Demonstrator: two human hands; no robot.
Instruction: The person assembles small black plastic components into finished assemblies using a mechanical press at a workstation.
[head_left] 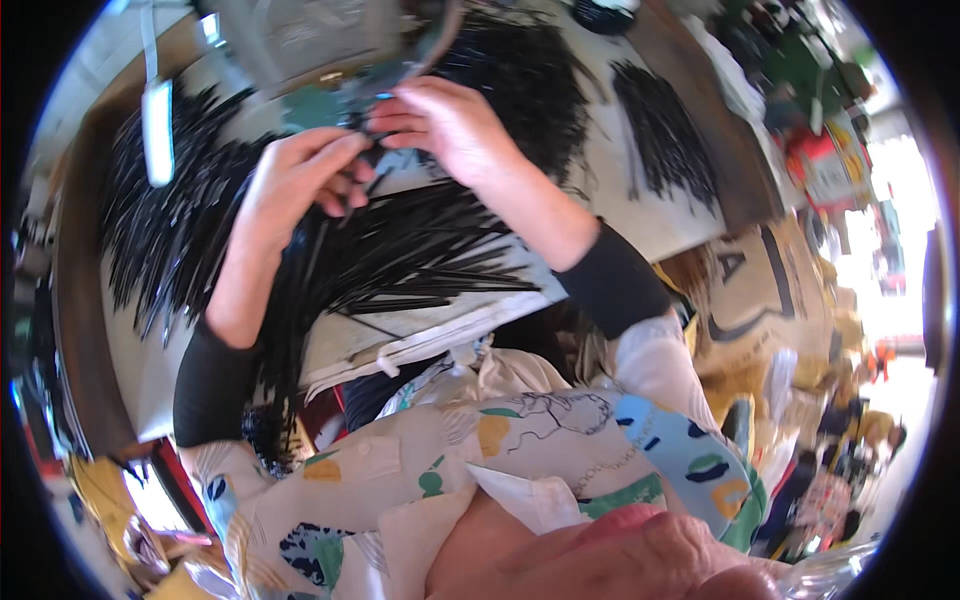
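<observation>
**Both hands pinched on thin black strips at the bench**

I looked down on a worktable (640, 215) heaped with thin black strips (420, 255), long and narrow like ties or stiff bristles, fanned out in loose piles. One big sheaf lay just under my wrists and spilled over the near edge; another pile (665, 140) sat well apart to the right, and more spread off to the left (150, 240).

My left hand (295, 185) was curled nearly shut, fingertips drawn together on a few of the strips where they rose out of the sheaf. My right hand (445, 125) was closed too, thumb and forefinger pinched on the same small cluster, just touching the left fingertips. Exactly how many strips sat in the pinch I could not tell; the spot was dark and blurred. A greenish fixture with a curved metal part (400, 65) stood right behind the fingers, close to touching them.

I judged the strips to be very light, springy along their length and smooth enough to slide out of a loose grip. They looked apt to splay and tangle, so a firm pinch near one end, with the ends lined up, seemed the best hold; gripped mid-length, they would likely droop and scatter.

Black sleeves (610, 285) covered my forearms.
</observation>
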